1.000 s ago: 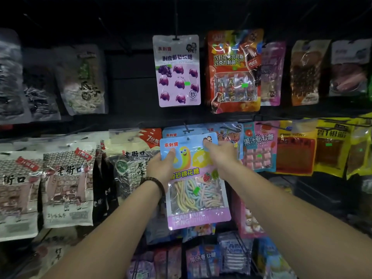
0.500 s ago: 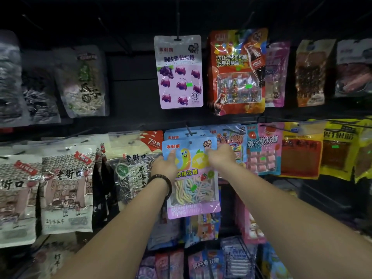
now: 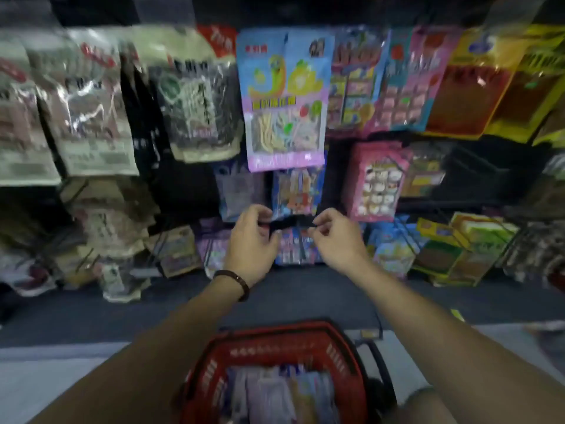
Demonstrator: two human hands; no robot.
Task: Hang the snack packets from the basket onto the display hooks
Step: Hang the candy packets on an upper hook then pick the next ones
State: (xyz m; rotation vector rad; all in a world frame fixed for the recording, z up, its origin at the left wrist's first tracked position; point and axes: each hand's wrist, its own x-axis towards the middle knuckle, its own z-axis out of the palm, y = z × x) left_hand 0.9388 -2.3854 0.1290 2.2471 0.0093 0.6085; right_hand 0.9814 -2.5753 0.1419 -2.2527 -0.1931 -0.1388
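Hanging at 12 o'clock on the display, front packet of its hook: the blue-and-pink gummy packet (image 3: pixel 282 99), flat against the row, with seed bags (image 3: pixel 195 99) just beside it at 9 o'clock and pink candy packs (image 3: pixel 406 84) at 3 o'clock. Hook itself too blurred to make out.

Lower, near the centre: left hand (image 3: pixel 249 240), bracelet (image 3: pixel 234 281) on the wrist, fingers curled and pinched on one end of a small dark strip (image 3: pixel 290 223). Right hand (image 3: pixel 334 240) pinched on the other end, strip stretched between the two. What the strip is, not possible to tell.

At 6 o'clock, on the floor below the arms: red basket (image 3: pixel 275 350), with more snack packets (image 3: pixel 275 396) stacked upright inside, blurred.

Handling, as a judgement: light, thin film pouches, floppy in the body and slick to the touch, contents soft but crushable. Best taken at the stiff top header, either side of the hang hole, one hand per corner, so the hole stays taut and open for the hook. Gripping mid-pouch likely to let it fold or slide.
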